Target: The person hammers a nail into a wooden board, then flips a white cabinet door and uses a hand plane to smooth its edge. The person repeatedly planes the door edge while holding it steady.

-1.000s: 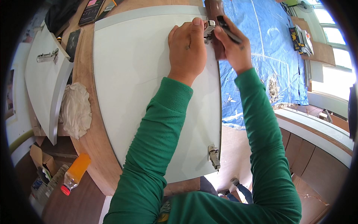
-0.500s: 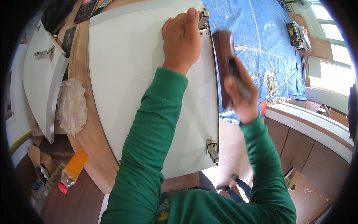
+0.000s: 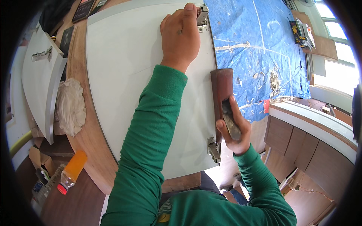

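Observation:
A large white cabinet door panel (image 3: 124, 75) lies flat on a wooden worktop (image 3: 81, 135). My left hand (image 3: 181, 35) presses down on the panel's far right corner, fingers beside a metal hinge (image 3: 202, 15). My right hand (image 3: 232, 128) grips a brown wooden hand plane (image 3: 221, 90) set against the panel's right edge, about midway along it. A second metal hinge (image 3: 213, 148) sits on that edge just below my right hand.
A blue tarp (image 3: 260, 49) covers the floor to the right. Another white door with a hinge (image 3: 39, 75) and a crumpled rag (image 3: 69, 105) lie at the left. An orange bottle (image 3: 71, 171) rests lower left. Wooden cabinets (image 3: 301, 150) stand at the right.
My right hand has drawn the plane along the panel's right edge from the far corner toward me. My left hand stayed pressed on the far corner.

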Available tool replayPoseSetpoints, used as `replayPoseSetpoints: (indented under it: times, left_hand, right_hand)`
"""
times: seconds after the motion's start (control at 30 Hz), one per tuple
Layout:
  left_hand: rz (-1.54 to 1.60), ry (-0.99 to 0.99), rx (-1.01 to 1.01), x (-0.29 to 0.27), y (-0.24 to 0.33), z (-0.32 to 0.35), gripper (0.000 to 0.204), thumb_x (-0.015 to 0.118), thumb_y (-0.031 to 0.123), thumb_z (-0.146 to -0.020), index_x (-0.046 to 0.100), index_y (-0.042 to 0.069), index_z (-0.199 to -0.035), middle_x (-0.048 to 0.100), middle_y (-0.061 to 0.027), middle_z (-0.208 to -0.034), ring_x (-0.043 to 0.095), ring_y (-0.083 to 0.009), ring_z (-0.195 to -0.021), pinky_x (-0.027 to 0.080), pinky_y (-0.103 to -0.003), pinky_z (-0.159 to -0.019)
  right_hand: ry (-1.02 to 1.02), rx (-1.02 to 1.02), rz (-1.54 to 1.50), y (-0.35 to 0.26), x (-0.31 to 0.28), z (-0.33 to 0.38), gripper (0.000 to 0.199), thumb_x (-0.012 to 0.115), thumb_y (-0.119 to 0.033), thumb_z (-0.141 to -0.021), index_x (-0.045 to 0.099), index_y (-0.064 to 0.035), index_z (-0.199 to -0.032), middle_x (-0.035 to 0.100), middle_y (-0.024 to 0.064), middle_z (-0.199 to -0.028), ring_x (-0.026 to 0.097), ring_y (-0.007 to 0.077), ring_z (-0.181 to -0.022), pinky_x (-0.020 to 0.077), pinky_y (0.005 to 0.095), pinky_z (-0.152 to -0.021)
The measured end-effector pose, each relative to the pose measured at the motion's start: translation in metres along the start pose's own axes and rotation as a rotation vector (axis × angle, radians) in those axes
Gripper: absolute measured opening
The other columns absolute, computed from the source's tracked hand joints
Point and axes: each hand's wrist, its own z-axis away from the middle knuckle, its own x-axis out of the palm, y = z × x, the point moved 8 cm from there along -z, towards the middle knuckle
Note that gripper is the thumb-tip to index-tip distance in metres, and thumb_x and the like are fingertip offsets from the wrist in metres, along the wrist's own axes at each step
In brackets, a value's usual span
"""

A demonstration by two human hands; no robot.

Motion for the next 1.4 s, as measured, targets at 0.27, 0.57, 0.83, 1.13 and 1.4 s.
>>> replayPoseSetpoints:
  times: [0.27, 0.57, 0.83, 1.13, 1.4]
  left_hand:
    - [-0.071, 0.000, 0.035, 0.003, 0.008, 0.002, 0.065, 0.026, 0.049, -0.112, 0.071, 0.004, -0.099, 0.067, -0.0058, -0.081, 0.063, -0.0280, -0.093, 0.025, -0.050, -0.122]
    - [-0.066, -0.036, -0.004, 0.004, 0.008, 0.002, 0.064, 0.025, 0.047, -0.113, 0.071, 0.004, -0.101, 0.070, -0.0078, -0.087, 0.064, -0.0292, -0.096, 0.025, -0.050, -0.121]
    - [-0.035, -0.036, -0.044, 0.004, 0.007, 0.004, 0.064, 0.027, 0.047, -0.113, 0.072, 0.002, -0.109, 0.074, -0.0102, -0.098, 0.064, -0.0293, -0.105, 0.024, -0.049, -0.121]
    - [-0.043, -0.054, -0.012, 0.010, 0.017, 0.001, 0.064, 0.026, 0.048, -0.113, 0.072, 0.004, -0.103, 0.070, -0.0055, -0.088, 0.063, -0.0265, -0.097, 0.024, -0.049, -0.121]
    - [-0.072, 0.011, 0.049, -0.004, 0.013, 0.002, 0.061, 0.026, 0.047, -0.113, 0.065, 0.006, -0.088, 0.058, -0.0032, -0.074, 0.058, -0.0259, -0.085, 0.026, -0.048, -0.117]
  right_hand:
    - [0.118, -0.020, -0.068, 0.000, 0.003, -0.064, 0.068, 0.075, -0.009, -0.095, 0.045, 0.0010, -0.156, 0.073, 0.0137, -0.113, 0.064, 0.0105, -0.097, 0.0531, 0.0276, -0.090]
    - [0.199, -0.004, -0.181, 0.013, 0.000, -0.132, 0.066, 0.078, -0.019, -0.095, 0.050, 0.0008, -0.152, 0.075, 0.0119, -0.113, 0.063, 0.0087, -0.098, 0.0526, 0.0269, -0.091]
    - [0.192, 0.007, -0.282, 0.021, -0.002, -0.190, 0.067, 0.080, -0.028, -0.094, 0.054, 0.0024, -0.148, 0.074, 0.0163, -0.122, 0.067, 0.0135, -0.110, 0.0521, 0.0282, -0.097]
    - [0.286, 0.080, -0.463, 0.058, -0.033, -0.305, 0.059, 0.080, -0.031, -0.093, 0.063, -0.0010, -0.142, 0.073, 0.0092, -0.116, 0.069, 0.0129, -0.100, 0.0563, 0.0260, -0.088]
    - [0.170, 0.015, -0.439, 0.015, -0.022, -0.190, 0.063, 0.077, -0.017, -0.096, 0.052, 0.0017, -0.151, 0.071, 0.0062, -0.117, 0.063, 0.0097, -0.103, 0.0528, 0.0240, -0.092]
